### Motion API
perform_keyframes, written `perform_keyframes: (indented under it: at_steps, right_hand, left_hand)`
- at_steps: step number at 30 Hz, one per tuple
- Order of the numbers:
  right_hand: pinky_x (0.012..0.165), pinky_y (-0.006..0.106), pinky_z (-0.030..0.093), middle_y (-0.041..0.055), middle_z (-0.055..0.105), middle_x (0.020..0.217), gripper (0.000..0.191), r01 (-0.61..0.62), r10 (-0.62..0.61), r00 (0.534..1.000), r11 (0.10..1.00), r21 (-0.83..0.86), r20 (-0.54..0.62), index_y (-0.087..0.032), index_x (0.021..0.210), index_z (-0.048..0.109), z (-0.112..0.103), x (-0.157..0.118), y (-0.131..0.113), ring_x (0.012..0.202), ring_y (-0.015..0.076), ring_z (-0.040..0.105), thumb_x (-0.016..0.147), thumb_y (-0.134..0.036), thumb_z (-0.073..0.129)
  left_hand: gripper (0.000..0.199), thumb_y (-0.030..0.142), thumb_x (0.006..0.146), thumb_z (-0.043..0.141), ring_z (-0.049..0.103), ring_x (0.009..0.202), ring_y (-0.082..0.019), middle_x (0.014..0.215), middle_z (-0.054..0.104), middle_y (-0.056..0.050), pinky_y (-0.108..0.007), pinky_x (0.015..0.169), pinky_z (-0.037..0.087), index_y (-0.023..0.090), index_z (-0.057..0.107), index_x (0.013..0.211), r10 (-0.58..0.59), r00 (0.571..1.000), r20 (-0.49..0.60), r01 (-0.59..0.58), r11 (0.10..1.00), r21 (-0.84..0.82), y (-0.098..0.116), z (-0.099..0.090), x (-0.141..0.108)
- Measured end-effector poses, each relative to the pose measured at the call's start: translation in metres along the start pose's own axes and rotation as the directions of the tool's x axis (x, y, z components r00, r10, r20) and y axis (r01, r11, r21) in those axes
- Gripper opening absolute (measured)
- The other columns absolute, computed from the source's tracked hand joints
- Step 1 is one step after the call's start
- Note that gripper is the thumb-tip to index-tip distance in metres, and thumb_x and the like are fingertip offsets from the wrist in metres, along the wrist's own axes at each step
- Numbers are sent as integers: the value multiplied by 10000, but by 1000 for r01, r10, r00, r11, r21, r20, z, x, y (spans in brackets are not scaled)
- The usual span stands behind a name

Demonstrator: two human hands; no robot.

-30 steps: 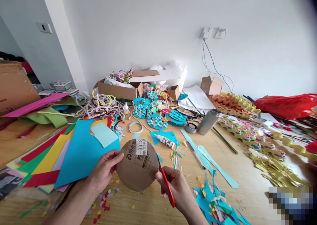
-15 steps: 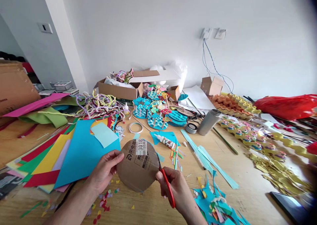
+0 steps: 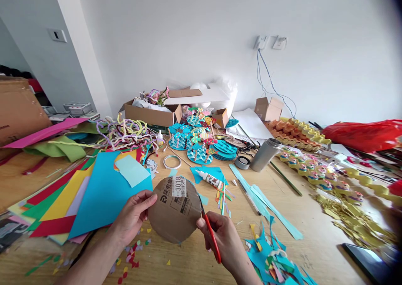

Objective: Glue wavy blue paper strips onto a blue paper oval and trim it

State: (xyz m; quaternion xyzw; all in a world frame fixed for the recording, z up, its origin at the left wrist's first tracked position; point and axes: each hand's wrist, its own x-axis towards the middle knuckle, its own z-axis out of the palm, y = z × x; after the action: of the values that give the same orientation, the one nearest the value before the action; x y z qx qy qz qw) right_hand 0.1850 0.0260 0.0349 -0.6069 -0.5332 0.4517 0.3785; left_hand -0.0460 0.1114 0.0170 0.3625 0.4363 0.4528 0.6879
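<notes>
A round piece of brown cardboard (image 3: 171, 218) with printing and a white label is held up over the table. My left hand (image 3: 133, 214) pinches its left edge between thumb and fingers. In my right hand (image 3: 221, 234) is a pair of red-handled scissors (image 3: 213, 237), fingers closed around the handles. The dark blades lie along the disc's right edge, partly hidden by it. Behind the disc, a glue bottle (image 3: 211, 179) rests on blue paper with small coloured strips near it.
Coloured paper sheets (image 3: 103, 193) are stacked at left. Blue scraps (image 3: 273, 255) lie front right, near a phone (image 3: 364, 255). A grey metal bottle (image 3: 265, 155), a tape roll (image 3: 242, 162) and blue paper crafts (image 3: 199, 153) stand farther back. Painted egg cartons (image 3: 320, 172) fill the right side.
The scissor handles have closed slightly, with the red loop shifting a little to the left. The cardboard disc and my left hand stay nearly still.
</notes>
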Motion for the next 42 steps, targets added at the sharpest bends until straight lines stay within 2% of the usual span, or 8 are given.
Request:
perform_keyframes:
  at_steps: [7, 14, 27, 42]
  right_hand:
    - [401, 205, 220, -57, 430, 426, 509, 7, -7, 1000, 1000, 5, -1, -203, 561, 389, 2, 1, 1, 386, 63, 347, 772, -620, 590]
    - [395, 207, 219, -57, 428, 409, 535, -39, 39, 999, 999, -5, 8, -205, 558, 404, 1, 0, -4, 362, 64, 340, 740, -681, 565]
    - [408, 202, 220, -56, 441, 422, 453, -13, 14, 1000, 1000, -7, 12, -200, 575, 421, -3, 0, -3, 388, 70, 367, 774, -555, 620]
    - [395, 208, 214, -63, 410, 404, 512, -65, 66, 998, 997, -34, 15, -207, 550, 396, -4, 1, -7, 366, 69, 364, 721, -641, 607]
  left_hand:
    - [300, 384, 615, 821, 365, 515, -68, 582, 535, 41, -222, 474, 237, 165, 617, 631, -1, 1000, 10, 1, 1000, 4, 0, 0, 0]
    - [303, 387, 609, 823, 370, 529, -70, 585, 540, 40, -219, 480, 246, 165, 618, 623, -7, 1000, 16, 7, 1000, 3, 2, 0, -2]
    - [314, 387, 608, 825, 348, 532, -69, 590, 520, 38, -213, 472, 235, 160, 610, 635, -5, 1000, 15, 5, 999, 44, 2, -2, -1]
    - [340, 406, 582, 834, 354, 538, -62, 592, 532, 50, -204, 470, 236, 162, 607, 645, -26, 1000, -6, 26, 999, 46, 1, -2, 1]
